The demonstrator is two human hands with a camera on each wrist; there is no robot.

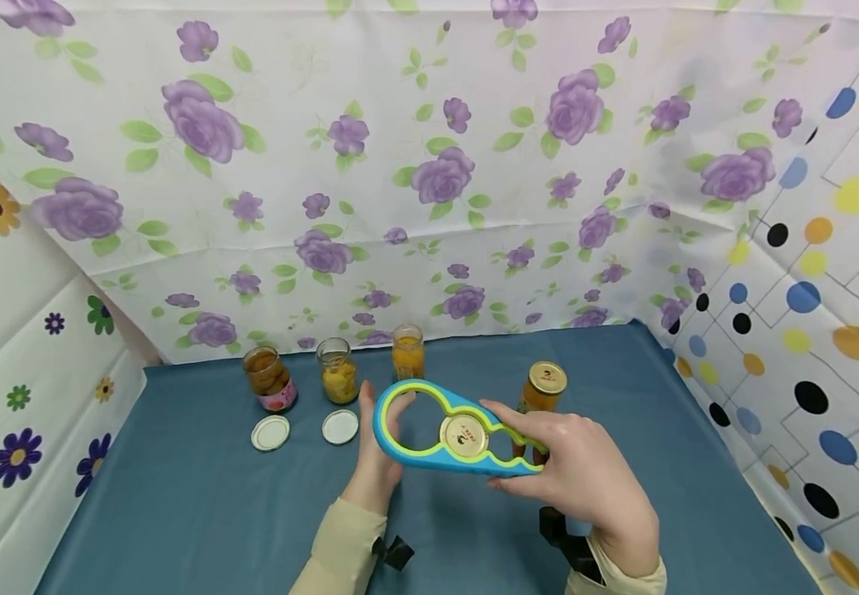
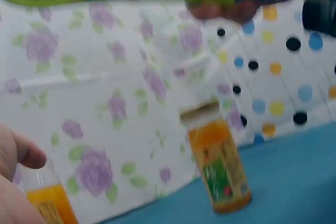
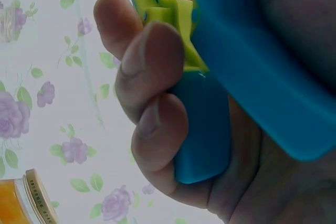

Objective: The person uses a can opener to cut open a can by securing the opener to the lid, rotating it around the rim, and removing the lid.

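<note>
At left of the frame, a pink-labelled jar [image 1: 270,380] stands, its print too small to read; then a glass jar of yellow fruit [image 1: 339,382], with round white lids [image 1: 270,433] in front. The left hand [image 1: 379,463], fingers extended, is beside the smooth blue-and-green opener [image 1: 467,467] at lower centre, which frames a gold lid [image 1: 463,435] with an illegible mark. The right hand [image 1: 589,463] grips the opener's handles, partly hiding a capped jar [image 1: 547,379], its green-and-yellow label blurred.
</note>
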